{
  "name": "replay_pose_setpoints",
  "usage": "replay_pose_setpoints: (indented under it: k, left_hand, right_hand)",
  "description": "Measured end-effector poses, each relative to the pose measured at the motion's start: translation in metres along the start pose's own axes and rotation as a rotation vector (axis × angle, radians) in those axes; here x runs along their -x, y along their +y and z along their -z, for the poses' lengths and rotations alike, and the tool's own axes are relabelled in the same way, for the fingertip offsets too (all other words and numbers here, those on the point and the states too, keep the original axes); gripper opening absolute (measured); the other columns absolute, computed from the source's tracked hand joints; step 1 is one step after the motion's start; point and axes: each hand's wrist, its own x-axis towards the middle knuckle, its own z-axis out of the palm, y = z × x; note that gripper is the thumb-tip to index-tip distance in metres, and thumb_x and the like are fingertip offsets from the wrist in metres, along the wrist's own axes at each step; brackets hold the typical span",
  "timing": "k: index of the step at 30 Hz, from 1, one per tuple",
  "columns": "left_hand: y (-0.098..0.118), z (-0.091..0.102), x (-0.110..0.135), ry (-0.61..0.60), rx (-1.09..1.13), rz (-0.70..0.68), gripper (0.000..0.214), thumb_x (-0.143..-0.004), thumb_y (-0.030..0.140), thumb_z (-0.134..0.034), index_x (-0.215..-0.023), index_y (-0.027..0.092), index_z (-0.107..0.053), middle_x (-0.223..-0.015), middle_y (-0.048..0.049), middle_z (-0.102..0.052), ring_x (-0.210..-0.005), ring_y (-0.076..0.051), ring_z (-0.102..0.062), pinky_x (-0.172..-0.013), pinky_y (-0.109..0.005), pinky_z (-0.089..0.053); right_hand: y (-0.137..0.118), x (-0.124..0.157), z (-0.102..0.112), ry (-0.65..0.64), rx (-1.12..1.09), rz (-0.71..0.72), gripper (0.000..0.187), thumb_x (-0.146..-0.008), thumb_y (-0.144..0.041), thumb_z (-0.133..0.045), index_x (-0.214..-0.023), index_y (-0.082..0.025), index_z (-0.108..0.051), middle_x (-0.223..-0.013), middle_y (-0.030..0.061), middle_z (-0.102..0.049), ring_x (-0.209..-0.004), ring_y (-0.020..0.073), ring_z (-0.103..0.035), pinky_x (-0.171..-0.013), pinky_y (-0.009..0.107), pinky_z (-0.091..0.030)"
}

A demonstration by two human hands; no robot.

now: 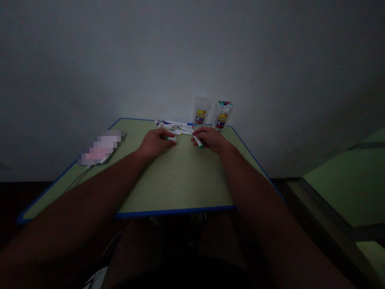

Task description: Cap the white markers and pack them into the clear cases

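Note:
My left hand (155,143) is closed, pinching a short white piece with a green end, which looks like a marker cap (172,139). A white marker (197,140) with a green end slants down to the right in my right hand (212,138), gripped between thumb and fingers. The two hands are apart, above the far half of the table. Just beyond them lies a loose pile of white markers (177,124) with coloured ends, partly hidden by my left hand. The upper tip of the held marker is too small to make out.
A clear holder (201,110) with a yellow label stands at the table's (180,180) back edge. To its right is a similar holder (221,116) filled with markers. A blurred-out device (102,148) with a cable lies at left. The wall (150,60) rises behind.

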Motion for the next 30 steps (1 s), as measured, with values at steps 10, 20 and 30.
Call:
replay_pose_setpoints:
  k: [10,20,30]
  left_hand:
    - [0.001,0.000,0.000,0.091,-0.190,-0.134,0.025,-0.068,0.025,-0.076,-0.092,0.018,-0.077,-0.069,-0.0001,-0.064,-0.063,-0.015,-0.054,-0.062,-0.029,-0.041]
    - [0.004,-0.001,0.005,0.103,-0.223,-0.219,0.021,-0.074,0.031,-0.071,-0.090,0.017,-0.077,-0.068,-0.0017,-0.065,-0.063,-0.015,-0.054,-0.066,-0.029,-0.041]
    - [0.001,0.000,0.002,0.101,-0.261,-0.201,0.022,-0.076,0.035,-0.071,-0.088,0.018,-0.077,-0.066,-0.0022,-0.065,-0.062,-0.015,-0.054,-0.064,-0.030,-0.040]
  right_hand:
    - [0.004,-0.005,0.002,-0.017,-0.009,0.010,0.017,-0.086,-0.002,-0.057,-0.086,-0.018,-0.063,-0.079,0.0056,-0.073,-0.061,0.0131,-0.068,-0.053,0.021,-0.053]
    - [0.004,-0.006,0.000,0.004,0.004,0.005,0.020,-0.084,0.003,-0.055,-0.082,-0.017,-0.057,-0.072,0.0045,-0.072,-0.052,0.0118,-0.064,-0.050,0.021,-0.050]
    - [0.007,-0.009,0.003,-0.004,0.006,-0.005,0.020,-0.085,0.002,-0.056,-0.084,-0.017,-0.055,-0.073,0.0053,-0.073,-0.052,0.0119,-0.064,-0.045,0.019,-0.046]
